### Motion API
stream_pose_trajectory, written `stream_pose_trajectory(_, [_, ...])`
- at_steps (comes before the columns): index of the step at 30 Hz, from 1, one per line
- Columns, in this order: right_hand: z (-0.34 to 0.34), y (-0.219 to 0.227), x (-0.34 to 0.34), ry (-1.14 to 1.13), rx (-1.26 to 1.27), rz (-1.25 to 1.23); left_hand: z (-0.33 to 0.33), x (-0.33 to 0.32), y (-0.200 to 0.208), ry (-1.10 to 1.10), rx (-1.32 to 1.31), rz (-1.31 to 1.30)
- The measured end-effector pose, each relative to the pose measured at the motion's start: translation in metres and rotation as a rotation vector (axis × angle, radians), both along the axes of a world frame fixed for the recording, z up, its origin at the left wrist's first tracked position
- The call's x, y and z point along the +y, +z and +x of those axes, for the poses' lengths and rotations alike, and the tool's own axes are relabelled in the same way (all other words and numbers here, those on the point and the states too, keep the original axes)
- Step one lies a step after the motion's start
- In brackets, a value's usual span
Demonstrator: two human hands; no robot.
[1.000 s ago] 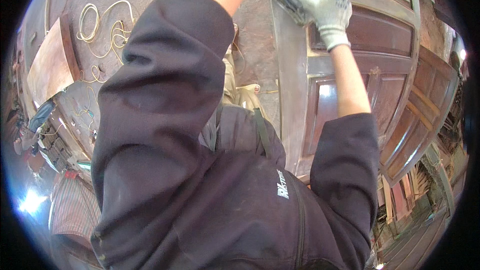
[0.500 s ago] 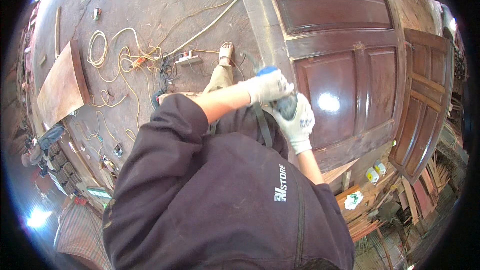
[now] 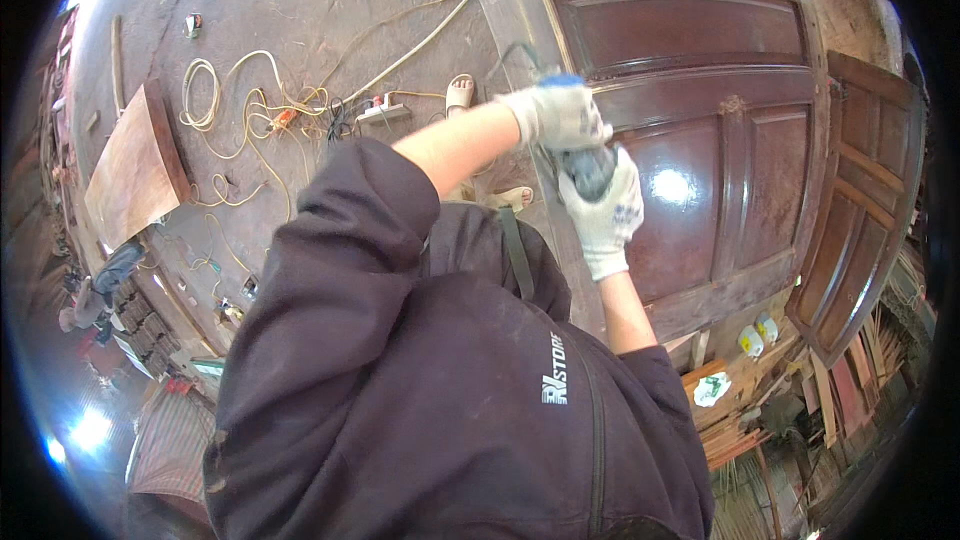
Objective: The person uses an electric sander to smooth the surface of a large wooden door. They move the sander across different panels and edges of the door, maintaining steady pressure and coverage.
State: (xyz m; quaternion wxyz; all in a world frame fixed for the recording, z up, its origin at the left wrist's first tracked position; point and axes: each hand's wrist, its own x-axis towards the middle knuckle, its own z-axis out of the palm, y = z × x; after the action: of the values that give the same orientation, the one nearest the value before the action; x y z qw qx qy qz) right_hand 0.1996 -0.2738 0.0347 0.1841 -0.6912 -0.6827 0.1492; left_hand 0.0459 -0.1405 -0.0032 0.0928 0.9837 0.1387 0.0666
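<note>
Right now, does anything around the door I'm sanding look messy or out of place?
Yes. Pale cables lie in loose tangled loops on the floor beside a power strip. Both gloved hands, left hand and right hand, grip the sander on the door.

The person wore a dark, short-sleeved top with a small white print on the front, pale knitted work gloves on the left hand [image 3: 556,114] and right hand [image 3: 607,217], and light sandals.

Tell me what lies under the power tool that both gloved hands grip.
Under the power tool lies the frame of a dark wooden panelled door. The left hand and right hand cover the tool, so its working face and the contact spot are hidden.
</note>
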Motion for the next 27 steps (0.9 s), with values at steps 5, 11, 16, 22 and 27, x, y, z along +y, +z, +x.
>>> stream_pose_trajectory(5, [-0.036,-0.010,0.085,-0.026,-0.035,0.043,-0.029,0.094,0.002,0.033,0.191,-0.007])
stream_pose_trajectory(11, [-0.018,0.001,0.062,0.020,-0.049,-0.161,-0.026,0.059,-0.015,0.013,0.005,-0.059])
stream_pose_trajectory(16, [-0.013,0.000,-0.038,-0.093,-0.068,-0.309,-0.005,-0.014,-0.026,-0.174,-0.155,-0.056])
stream_pose_trajectory(22, [-0.042,0.006,0.001,-0.178,-0.112,-0.282,-0.016,0.032,-0.031,-0.222,-0.185,0.024])
stream_pose_trajectory(27, [-0.036,0.026,0.094,-0.169,-0.084,-0.286,-0.014,0.114,-0.007,-0.141,-0.026,-0.029])
